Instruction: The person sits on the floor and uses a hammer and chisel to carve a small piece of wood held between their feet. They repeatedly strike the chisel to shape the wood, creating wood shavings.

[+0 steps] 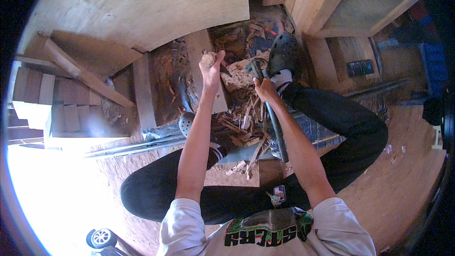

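My left hand (210,68) grips an upright piece with a round, pale wooden end (208,59), over a grey board (192,42); its lower part is hidden. Just to the right, my right hand (264,86) is closed on a dark green-black tool (257,68), whose exact kind I cannot make out. A long dark bar (279,142) runs beneath my right forearm. Around both hands lie a pale, chipped wood piece (237,78) and many splinters and shavings (249,128).
My bent legs and dark clogs (284,50) frame the work. A plywood sheet (142,0) is above left, stacked blocks (71,118) at left, wooden frames (350,33) at upper right, long bars (123,149) across the floor, and a small wheel (101,238) at lower left.
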`<state>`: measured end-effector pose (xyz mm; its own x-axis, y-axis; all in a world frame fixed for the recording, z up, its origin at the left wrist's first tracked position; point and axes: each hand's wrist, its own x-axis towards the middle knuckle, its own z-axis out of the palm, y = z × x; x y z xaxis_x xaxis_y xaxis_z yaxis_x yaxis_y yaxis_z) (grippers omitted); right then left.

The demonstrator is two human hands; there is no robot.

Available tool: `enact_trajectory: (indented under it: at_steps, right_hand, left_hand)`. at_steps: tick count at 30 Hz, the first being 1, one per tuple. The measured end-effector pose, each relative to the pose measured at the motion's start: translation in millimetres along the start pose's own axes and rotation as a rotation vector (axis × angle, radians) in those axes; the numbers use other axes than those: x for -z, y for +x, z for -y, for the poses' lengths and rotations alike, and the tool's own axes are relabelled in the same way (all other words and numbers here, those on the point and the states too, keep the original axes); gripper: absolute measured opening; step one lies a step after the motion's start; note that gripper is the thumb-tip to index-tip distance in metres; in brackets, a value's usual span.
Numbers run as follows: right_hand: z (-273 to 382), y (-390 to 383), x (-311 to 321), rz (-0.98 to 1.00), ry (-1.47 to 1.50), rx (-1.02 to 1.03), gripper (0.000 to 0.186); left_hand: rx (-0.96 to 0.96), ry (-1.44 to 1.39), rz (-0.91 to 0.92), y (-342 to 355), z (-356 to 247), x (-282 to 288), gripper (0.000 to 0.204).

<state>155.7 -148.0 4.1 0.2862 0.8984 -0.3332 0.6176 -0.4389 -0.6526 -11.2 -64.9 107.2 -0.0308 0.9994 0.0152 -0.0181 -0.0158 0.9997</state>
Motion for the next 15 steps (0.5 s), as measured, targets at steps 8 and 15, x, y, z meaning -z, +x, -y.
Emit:
enact_trajectory:
  at_steps: [8, 15]
  right_hand:
    - [-5.5, 7.3, -4.3, 0.060, -0.060, -0.078, 0.055]
    - [-7.6, 8.0, -3.2, 0.090, -0.030, -0.087, 0.061]
  left_hand:
    - [0.019, -0.018, -0.073, -11.8, 32.4, 4.5, 0.024]
    - [-0.036, -0.125, -0.121, -17.7, 39.8, 4.2, 0.022]
